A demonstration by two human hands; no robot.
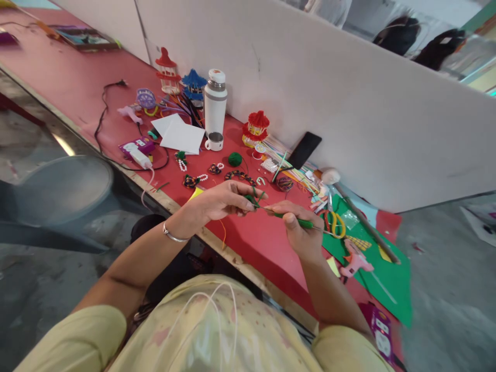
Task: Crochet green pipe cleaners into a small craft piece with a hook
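My left hand (220, 200) pinches a small piece of green yarn work (251, 200) between thumb and fingers, with loose strands standing up above the fingertips. In my right hand (304, 232) is a crochet hook (305, 223) with a green handle, its thin tip pointing left at the yarn. Whether the tip is inside a loop, I cannot tell. Both hands hover above the red table's front half. Behind them lie a green yarn ball (234, 159), a multicoloured yarn ball (284, 184) and a dark braided ring (239, 175).
A white flask (215, 106) stands near the partition (310, 77), beside white cards (182, 137) and small red and blue tower models. On the right, scissors (338, 225), a pink glue gun (355, 262) and a stick (368, 227) lie on a green sheet (401, 294). A grey stool (70, 181) stands left.
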